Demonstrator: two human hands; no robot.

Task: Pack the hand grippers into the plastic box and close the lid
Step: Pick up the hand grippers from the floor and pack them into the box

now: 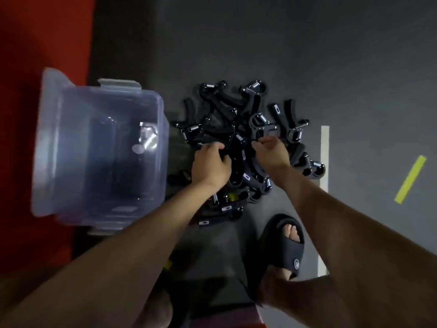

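Observation:
A pile of several black hand grippers (238,119) with metal springs lies on the dark grey floor. A clear plastic box (47,147) stands open to the left of the pile, with dark shapes and a metal glint inside it. My left hand (210,165) is curled round a black gripper at the pile's near left side. My right hand (272,151) pinches another black gripper near the middle of the pile. No lid shows in view.
A red mat (35,43) lies under and behind the box. My foot in a black slide sandal (287,245) rests just below the pile. White tape (324,157) and a yellow strip (411,178) mark the floor at the right.

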